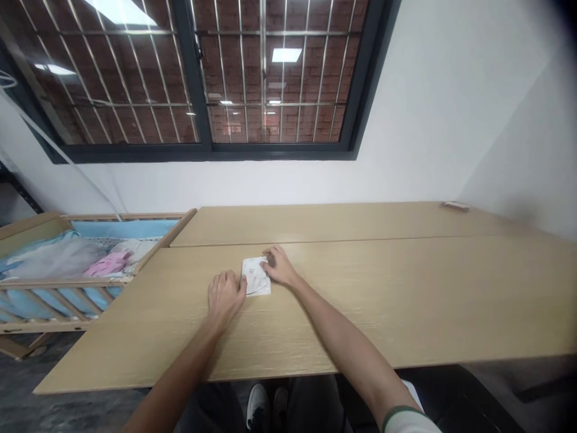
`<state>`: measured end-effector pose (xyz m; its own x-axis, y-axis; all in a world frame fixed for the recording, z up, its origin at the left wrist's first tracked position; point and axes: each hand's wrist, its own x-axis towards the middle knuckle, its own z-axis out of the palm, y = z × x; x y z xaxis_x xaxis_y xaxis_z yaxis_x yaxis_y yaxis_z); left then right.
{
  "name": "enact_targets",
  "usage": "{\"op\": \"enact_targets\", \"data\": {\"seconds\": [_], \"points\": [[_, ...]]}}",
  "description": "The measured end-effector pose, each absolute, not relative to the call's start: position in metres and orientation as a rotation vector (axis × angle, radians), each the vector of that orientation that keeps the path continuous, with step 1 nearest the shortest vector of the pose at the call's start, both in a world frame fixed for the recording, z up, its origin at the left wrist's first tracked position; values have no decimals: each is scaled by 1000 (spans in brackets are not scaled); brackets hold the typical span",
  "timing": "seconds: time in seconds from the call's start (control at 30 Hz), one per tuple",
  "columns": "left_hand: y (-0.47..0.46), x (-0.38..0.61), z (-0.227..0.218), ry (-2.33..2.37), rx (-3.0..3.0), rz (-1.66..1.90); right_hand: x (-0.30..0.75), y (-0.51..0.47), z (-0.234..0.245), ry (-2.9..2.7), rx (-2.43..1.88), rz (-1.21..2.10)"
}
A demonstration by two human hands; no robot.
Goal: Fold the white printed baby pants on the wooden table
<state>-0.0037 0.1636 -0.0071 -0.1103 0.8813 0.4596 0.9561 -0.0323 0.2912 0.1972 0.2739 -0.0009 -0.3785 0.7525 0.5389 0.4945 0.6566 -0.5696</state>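
A small, flat white square with faint printed marks, looking like a folded cloth or paper, lies on the pale wooden tabletop. At its left edge is my left hand, with the fingers bent and close together and the thumb along the edge. My right hand has its fingers curled at the upper right corner, where thumb and forefinger pinch the square. The undersides of both hands are hidden.
A wooden cot with blue lining and a pink cloth stands left of the table. Behind is a white wall with a barred window. A small white object lies at the table's far right corner. A seam crosses the tabletop.
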Motion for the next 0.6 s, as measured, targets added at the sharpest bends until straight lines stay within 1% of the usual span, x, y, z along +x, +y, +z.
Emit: {"op": "enact_targets", "data": {"seconds": [0.17,0.37,0.47,0.6], "points": [[167,-3,-7,-2128,-2148,-710,194,274,-2,-2046,-1006,521],[162,-6,8,-2156,-2316,-710,185,257,10,-2020,-1216,510],[143,-10,11,-2193,-2350,-762,176,233,16,-2013,-1257,502],[93,-22,12,-2244,-2341,-862,155,186,27,-2070,-1245,511]]}}
